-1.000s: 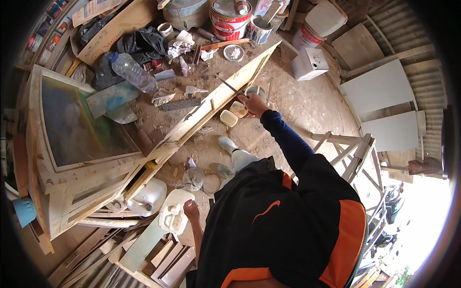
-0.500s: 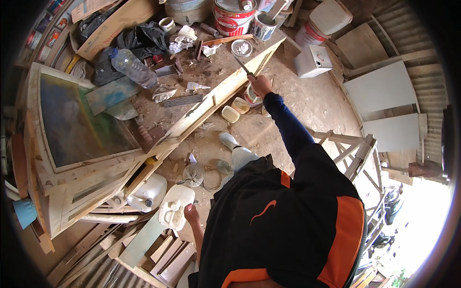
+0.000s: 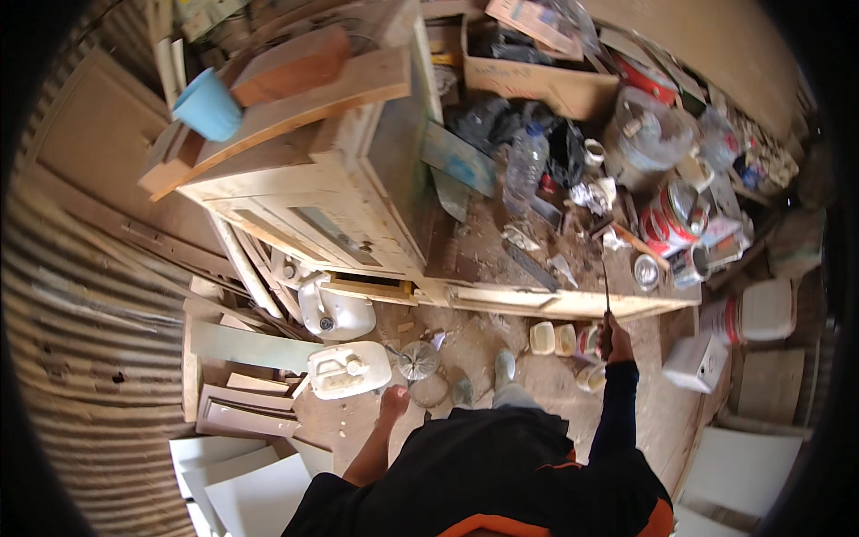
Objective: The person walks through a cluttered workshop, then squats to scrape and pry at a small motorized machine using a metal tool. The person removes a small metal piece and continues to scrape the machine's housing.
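The right hand [image 3: 616, 342] had its grip wrapped round a thin, dark, blade-like tool [image 3: 607, 288]. The tool pointed away from the body, across the pale wooden front edge of the dusty brown tabletop [image 3: 474, 251]; whether its tip touched the surface could not be told. Near the tip lay a shallow round metal dish [image 3: 646, 272] with whitish matter in it, and crumpled white paper [image 3: 594, 195]. Just left of that hand, squarish cream plastic tubs [image 3: 542, 337] stood on the floor below the edge.

The left hand [image 3: 394, 399] hung low beside a white, smooth-sided plastic jug [image 3: 349, 370] with a moulded handle; how far its grip was curled could not be made out.

Farther back, a ribbed clear plastic bottle [image 3: 524, 170] with a blue cap leaned by black plastic bags [image 3: 490, 123], next to a cream-painted wooden cabinet [image 3: 268, 190]. Corrugated metal sheeting [image 3: 98, 358] rippled at far left.
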A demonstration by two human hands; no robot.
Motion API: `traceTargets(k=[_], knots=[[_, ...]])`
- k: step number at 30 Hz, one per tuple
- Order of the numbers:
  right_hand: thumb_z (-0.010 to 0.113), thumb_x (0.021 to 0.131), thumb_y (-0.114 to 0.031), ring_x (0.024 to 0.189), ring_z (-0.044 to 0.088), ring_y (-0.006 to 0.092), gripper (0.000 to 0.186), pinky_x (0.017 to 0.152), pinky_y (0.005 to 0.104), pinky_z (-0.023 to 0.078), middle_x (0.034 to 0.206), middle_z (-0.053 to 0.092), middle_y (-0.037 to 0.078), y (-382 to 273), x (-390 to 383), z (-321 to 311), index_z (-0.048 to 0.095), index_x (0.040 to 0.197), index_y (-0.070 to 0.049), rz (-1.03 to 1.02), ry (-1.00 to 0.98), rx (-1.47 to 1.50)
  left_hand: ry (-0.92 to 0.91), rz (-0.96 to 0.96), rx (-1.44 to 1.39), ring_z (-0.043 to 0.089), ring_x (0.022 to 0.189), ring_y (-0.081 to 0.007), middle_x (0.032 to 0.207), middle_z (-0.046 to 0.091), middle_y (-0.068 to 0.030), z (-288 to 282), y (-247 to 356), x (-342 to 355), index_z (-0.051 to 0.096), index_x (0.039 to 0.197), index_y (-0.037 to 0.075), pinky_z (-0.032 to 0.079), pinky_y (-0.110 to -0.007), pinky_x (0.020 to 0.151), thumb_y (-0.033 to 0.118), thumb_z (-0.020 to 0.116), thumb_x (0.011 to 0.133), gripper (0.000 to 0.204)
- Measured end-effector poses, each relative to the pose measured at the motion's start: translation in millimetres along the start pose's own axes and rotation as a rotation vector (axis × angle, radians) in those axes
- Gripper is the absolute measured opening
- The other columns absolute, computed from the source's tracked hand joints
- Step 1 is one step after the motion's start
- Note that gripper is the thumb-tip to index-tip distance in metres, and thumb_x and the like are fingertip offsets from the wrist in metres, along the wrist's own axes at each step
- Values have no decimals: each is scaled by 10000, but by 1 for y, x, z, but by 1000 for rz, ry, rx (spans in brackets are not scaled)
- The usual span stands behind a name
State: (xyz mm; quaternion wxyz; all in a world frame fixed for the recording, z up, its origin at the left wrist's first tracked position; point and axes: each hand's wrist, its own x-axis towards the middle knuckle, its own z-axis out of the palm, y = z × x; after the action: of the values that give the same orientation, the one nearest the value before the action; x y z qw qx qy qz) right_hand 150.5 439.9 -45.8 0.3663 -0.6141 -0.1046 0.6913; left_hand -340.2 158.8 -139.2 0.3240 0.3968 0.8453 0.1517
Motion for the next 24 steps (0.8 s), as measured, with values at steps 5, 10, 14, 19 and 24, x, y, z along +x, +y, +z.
traceTargets(k=[5, 10, 14, 19, 24], knots=[[495, 923, -470, 392, 417, 111, 415, 349, 266, 350, 578, 474, -17, -9, 7, -4, 553, 895, -60, 61, 16, -73, -10, -59, -45, 642, 911, -315, 922, 673, -188, 13, -40, -16, 670, 942, 42, 503, -393, 841, 235, 591, 790, 259], [496, 918, -488, 389, 412, 102, 431, 350, 262, 339, 582, 468, -18, -29, -1, 9, 537, 900, -59, 55, 72, -228, -30, -57, -83, 655, 874, -320, 897, 679, -185, 19, -69, -36, 671, 920, 32, 515, -390, 814, 241, 591, 785, 261], [485, 920, -495, 366, 397, 105, 430, 329, 265, 316, 544, 450, -17, -25, -17, 16, 536, 830, -77, 15, 162, -325, -49, -78, -46, 653, 862, -334, 870, 673, -198, 18, -89, -42, 679, 893, 31, 517, -402, 805, 240, 575, 784, 258], [467, 923, -497, 362, 380, 118, 442, 329, 282, 316, 522, 440, -5, 2, -20, 20, 550, 809, -79, -16, 220, -396, -47, -24, 24, 649, 866, -341, 856, 671, -194, 14, -122, -41, 679, 846, 59, 512, -438, 799, 276, 574, 783, 249], [446, 935, -489, 369, 379, 125, 464, 332, 289, 314, 526, 419, -5, 10, -6, 20, 541, 851, -42, -4, 174, -335, -8, -127, -17, 641, 879, -355, 882, 671, -189, 13, -155, -52, 676, 870, 83, 505, -445, 817, 273, 575, 767, 239]])
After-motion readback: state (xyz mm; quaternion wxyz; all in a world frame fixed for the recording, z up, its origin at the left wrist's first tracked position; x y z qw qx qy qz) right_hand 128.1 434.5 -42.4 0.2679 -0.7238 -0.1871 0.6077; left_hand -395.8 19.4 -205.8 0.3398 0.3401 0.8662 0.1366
